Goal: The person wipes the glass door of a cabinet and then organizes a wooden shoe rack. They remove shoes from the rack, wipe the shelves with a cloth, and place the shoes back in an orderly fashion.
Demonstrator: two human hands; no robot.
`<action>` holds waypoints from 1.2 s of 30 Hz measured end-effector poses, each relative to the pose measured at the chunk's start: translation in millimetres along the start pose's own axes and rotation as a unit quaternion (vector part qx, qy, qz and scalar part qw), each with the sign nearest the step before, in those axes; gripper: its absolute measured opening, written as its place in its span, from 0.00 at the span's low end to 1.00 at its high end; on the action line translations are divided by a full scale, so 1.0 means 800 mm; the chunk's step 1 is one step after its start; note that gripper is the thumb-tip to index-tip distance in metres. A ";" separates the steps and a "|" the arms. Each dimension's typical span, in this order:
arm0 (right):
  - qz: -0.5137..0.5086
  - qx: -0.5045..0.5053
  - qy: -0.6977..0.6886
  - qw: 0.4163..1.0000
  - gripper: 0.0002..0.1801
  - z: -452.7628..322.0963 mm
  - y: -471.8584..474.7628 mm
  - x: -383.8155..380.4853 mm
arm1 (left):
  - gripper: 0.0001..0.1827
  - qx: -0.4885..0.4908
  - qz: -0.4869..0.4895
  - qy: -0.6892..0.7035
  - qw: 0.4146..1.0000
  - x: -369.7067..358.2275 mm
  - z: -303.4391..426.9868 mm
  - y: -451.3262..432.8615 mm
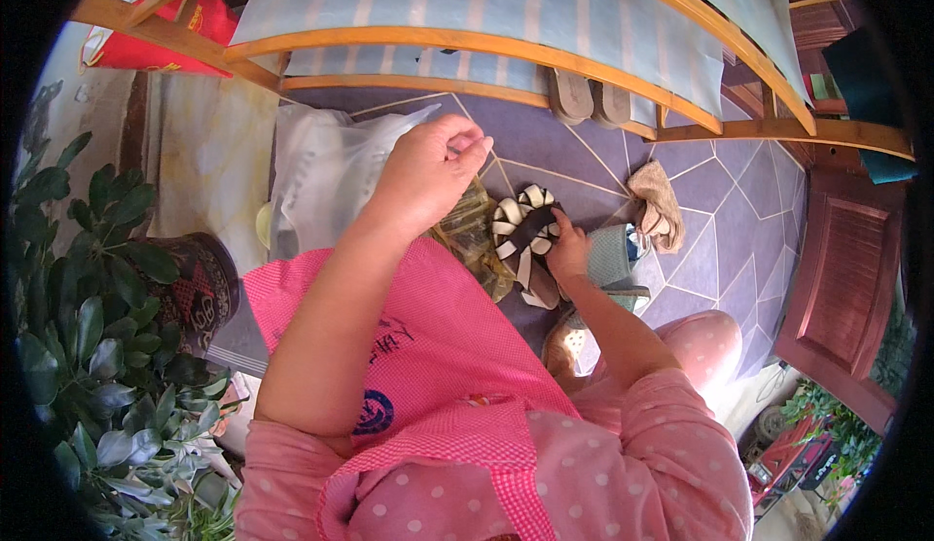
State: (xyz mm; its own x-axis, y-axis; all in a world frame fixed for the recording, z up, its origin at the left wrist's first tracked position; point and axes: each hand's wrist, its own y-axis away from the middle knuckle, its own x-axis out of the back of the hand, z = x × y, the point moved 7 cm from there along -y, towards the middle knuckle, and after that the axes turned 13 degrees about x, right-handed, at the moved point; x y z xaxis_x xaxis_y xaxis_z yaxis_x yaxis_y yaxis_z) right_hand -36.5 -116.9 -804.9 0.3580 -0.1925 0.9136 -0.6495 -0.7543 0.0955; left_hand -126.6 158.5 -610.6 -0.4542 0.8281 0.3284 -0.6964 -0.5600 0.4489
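My left hand (438, 165) is raised over a white translucent plastic bag (321, 169), with thumb and fingertips pinched close together; whether something thin is between them I cannot tell. My right hand (569, 249) holds a sandal with black and cream woven straps (527, 231) by its upper. Between the hands, partly under the sandal and beside my pink checked apron, lies a crumpled yellowish translucent plastic bag (478, 234). Just right of my right hand is a pale green slipper (609, 256). A brown cloth (654, 205) lies on the tiles further right.
A wooden rack (467, 41) lined with striped sheets spans the far side, with a pair of beige slippers (573, 96) at its lower shelf. A red bag (190, 30) is at upper left, a leafy plant (95, 322) and dark pot (193, 285) at left, a wooden door (839, 278) at right.
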 end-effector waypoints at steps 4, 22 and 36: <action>0.034 0.000 -0.114 0.993 0.32 0.012 -0.031 0.037 | 0.15 0.001 0.001 -0.004 1.000 -0.001 0.010 0.007; 0.130 -0.080 -0.489 0.859 0.20 -0.156 -0.155 0.106 | 0.21 0.015 0.183 -0.073 0.980 -0.011 -0.029 0.001; 0.132 0.171 -0.294 0.931 0.31 -0.222 -0.065 0.147 | 0.20 0.266 -0.042 0.129 0.954 -0.047 -0.103 -0.018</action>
State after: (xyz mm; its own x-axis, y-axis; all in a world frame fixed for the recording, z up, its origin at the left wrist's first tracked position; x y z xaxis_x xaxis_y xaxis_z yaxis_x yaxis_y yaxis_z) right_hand -79.9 11.3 -632.3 0.5860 -0.6349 0.5035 -0.5524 -0.7676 -0.3250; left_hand -145.1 137.9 -697.7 -0.5785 0.8110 0.0872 -0.3871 -0.3672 0.8458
